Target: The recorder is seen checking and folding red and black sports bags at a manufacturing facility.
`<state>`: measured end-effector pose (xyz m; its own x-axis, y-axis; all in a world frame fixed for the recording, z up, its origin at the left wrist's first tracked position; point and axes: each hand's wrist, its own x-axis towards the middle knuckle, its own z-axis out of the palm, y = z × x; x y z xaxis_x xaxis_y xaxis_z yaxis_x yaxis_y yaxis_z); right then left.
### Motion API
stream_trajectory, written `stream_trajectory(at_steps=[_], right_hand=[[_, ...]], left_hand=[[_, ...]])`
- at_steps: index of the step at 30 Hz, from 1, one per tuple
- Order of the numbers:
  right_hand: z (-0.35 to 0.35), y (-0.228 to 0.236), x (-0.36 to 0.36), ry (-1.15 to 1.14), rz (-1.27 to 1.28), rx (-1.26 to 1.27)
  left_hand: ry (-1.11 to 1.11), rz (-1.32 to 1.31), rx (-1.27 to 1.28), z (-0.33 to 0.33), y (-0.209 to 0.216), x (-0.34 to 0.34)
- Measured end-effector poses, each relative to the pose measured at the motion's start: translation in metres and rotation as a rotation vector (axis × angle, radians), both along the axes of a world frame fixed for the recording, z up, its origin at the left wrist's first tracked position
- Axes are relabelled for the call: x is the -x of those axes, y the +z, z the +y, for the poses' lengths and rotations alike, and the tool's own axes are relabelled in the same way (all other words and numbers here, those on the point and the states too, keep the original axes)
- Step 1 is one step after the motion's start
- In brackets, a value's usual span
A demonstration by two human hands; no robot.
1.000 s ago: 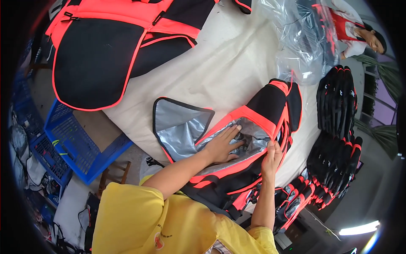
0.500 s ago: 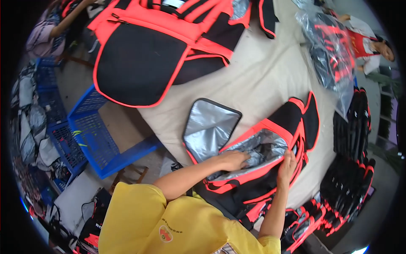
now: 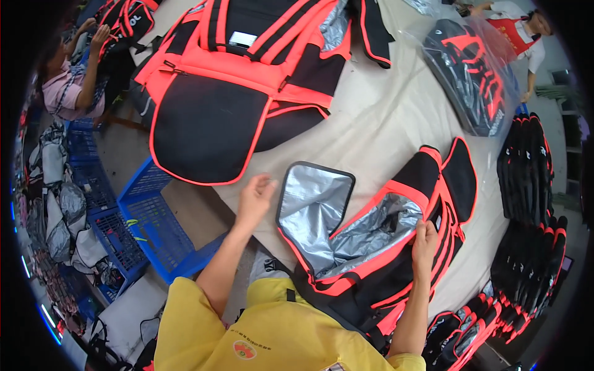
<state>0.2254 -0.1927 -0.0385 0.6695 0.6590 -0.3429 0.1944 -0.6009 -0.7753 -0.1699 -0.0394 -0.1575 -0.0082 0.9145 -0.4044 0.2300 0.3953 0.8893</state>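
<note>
A black insulated backpack [image 3: 365,284] with neon-coral trim and silver foil lining lies in front of me, its mouth unzipped. The foil-lined lid flap [image 3: 315,191] is folded back to the left. My right hand [image 3: 424,244] pinches the right rim of the opening. My left hand [image 3: 255,195] is in the air just left of the flap, fingers loosely bent and apart, holding nothing. Beyond it, a second black and coral backpack [image 3: 210,123] lies with its rounded front panel toward me and its straps at the far side.
Blue plastic crates [image 3: 158,229] stand beside the table's left edge. A plastic-wrapped backpack [image 3: 467,80] is at the far right, near a person in a red apron [image 3: 510,37]. Stacked black bags [image 3: 526,167] line the right side. Another person [image 3: 74,93] works at far left.
My left hand has come out of the backpack's lined opening and moved up and left, past the flap. My right hand keeps hold of the rim. The view has shifted slightly.
</note>
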Motion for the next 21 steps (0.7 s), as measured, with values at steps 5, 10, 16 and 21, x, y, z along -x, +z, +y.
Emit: stream_trajectory(at_steps=[5, 10, 16, 21], right_hand=[[-0.009, -0.003, -0.009, 0.037, -0.067, -0.035], [-0.004, 0.001, -0.004, 0.016, -0.009, -0.02], [-0.015, -0.004, -0.013, 0.034, -0.068, 0.0], [-0.003, -0.017, -0.008, 0.087, -0.159, -0.033]], left_hand=[[-0.034, -0.125, 0.034, -0.014, -0.012, -0.028], [-0.002, -0.161, 0.088, -0.016, -0.005, -0.032], [-0.101, -0.22, 0.171, 0.002, 0.031, -0.056], [-0.669, 0.15, -1.108, -0.043, 0.082, -0.064]])
